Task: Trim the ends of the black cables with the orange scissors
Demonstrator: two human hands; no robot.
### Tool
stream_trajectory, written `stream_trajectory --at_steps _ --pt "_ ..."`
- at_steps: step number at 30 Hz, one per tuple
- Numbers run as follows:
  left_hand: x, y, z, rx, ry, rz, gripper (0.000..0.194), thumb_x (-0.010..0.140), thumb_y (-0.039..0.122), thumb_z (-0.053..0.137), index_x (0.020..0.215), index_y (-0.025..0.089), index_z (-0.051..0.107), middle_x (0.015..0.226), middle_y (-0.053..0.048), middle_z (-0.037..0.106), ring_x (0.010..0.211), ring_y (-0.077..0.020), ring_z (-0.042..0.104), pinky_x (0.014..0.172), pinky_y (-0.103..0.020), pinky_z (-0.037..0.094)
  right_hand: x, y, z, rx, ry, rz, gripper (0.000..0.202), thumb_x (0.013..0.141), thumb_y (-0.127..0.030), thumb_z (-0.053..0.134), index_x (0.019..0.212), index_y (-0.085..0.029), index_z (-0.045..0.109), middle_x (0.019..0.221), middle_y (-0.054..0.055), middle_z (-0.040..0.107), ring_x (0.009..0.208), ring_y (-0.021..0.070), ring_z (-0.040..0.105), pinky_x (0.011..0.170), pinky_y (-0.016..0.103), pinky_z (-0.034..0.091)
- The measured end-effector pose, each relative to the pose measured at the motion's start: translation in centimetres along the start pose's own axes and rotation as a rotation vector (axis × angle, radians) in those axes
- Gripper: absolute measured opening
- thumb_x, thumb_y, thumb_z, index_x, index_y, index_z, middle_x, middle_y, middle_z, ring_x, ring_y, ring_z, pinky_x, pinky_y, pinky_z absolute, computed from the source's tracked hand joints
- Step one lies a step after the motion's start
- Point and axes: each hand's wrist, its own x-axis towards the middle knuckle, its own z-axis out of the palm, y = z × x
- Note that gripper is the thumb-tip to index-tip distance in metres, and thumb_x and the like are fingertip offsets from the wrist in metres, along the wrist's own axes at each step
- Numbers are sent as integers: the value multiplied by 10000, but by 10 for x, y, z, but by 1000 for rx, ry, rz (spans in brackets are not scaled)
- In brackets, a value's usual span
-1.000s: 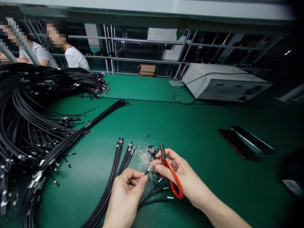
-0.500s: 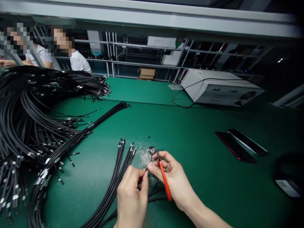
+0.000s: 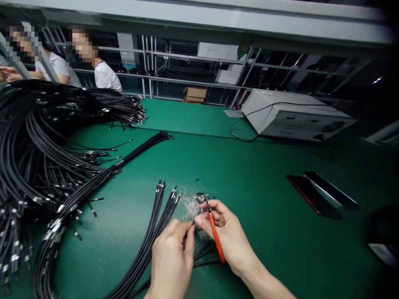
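Between the thumb and forefinger of my left hand [image 3: 173,253] is the end of a black cable [image 3: 193,223]. My right hand [image 3: 226,232] is closed around a small red-handled cutting tool [image 3: 217,237], its dark metal tip pointing away from me. The right thumb and fingertips meet at the cable's tip, almost touching the left fingers. Just beyond the hands lies a heap of pale fibre scraps [image 3: 190,204] with short black offcuts [image 3: 199,194]. To the left of my left hand runs a bundle of black cables [image 3: 152,232] with metal-tipped ends.
A large pile of black cables [image 3: 40,137] covers the left of the green table [image 3: 249,178]. At the back right stands a white box-shaped machine [image 3: 289,114] with a cord. Two phone-like slabs [image 3: 314,195] lie at the right. Co-workers [image 3: 106,74] sit at the far left.
The view has shifted slightly. Both hands stay close together at the cable end, with the left fingers still pinching it and the red-handled tool still in the right hand.
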Motion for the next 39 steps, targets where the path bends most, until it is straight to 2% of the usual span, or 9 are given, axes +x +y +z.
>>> stream_trajectory --at_steps 4,10,15,17,19,23,29,34,39 --pt "-4 -3 9 262 138 149 204 872 161 430 857 182 632 675 -29 581 612 -170 580 569 -258 412 -2 7 4 -91 97 -91 364 634 -374 724 880 -179 540 722 8 618 671 149 579 632 248 461" --pt "-5 -1 9 298 113 129 197 862 150 435 788 188 613 665 -15 571 595 -168 572 547 -264 399 -9 23 3 -425 150 -325 186 779 -246 563 959 -200 545 893 51 637 801 177 599 715 272 467" --pt "-2 -3 5 126 6 -25 205 823 149 451 785 198 646 717 -31 613 634 -173 598 588 -259 423 -14 8 -5 -663 -43 -609 275 729 -60 451 932 -218 548 875 37 610 830 174 576 734 278 454" --pt "2 -5 3 -54 -37 -158 192 806 186 477 774 189 666 699 -32 631 593 -160 594 571 -246 427 -14 -4 -12 -704 -126 -626 231 769 -97 458 951 -220 530 874 43 611 822 173 579 725 277 456" --pt "8 -6 1 -289 -78 -327 194 791 262 510 736 160 666 631 -28 627 523 -143 566 508 -226 413 -10 -15 -23 -811 -103 -641 198 810 -203 512 1007 -220 510 925 61 617 872 191 576 756 298 449" --pt "19 -5 -3 -617 -127 -591 239 725 325 581 713 99 658 563 -23 608 422 -92 480 416 -193 362 0 -20 -42 -1246 -70 -714 298 797 -413 577 998 -199 531 867 70 638 855 223 578 776 351 412" --pt "19 -5 -1 -683 -117 -595 228 677 306 621 687 83 669 532 -18 601 418 -77 463 422 -191 382 3 -5 -40 -1609 -160 -760 388 810 -555 483 759 -180 566 668 49 619 647 187 575 737 340 340" --pt "19 -5 2 -681 -117 -608 213 662 300 628 654 90 658 514 -12 597 401 -74 464 406 -181 381 0 -1 -32 -1692 -161 -749 427 696 -603 587 750 -180 569 633 29 612 610 193 569 714 330 293" --pt "21 -1 -1 -692 -138 -619 190 668 279 622 645 92 646 508 -10 597 392 -63 454 397 -165 364 -2 0 -30 -1680 -159 -770 417 748 -597 542 738 -181 569 637 41 618 600 184 568 710 329 278"
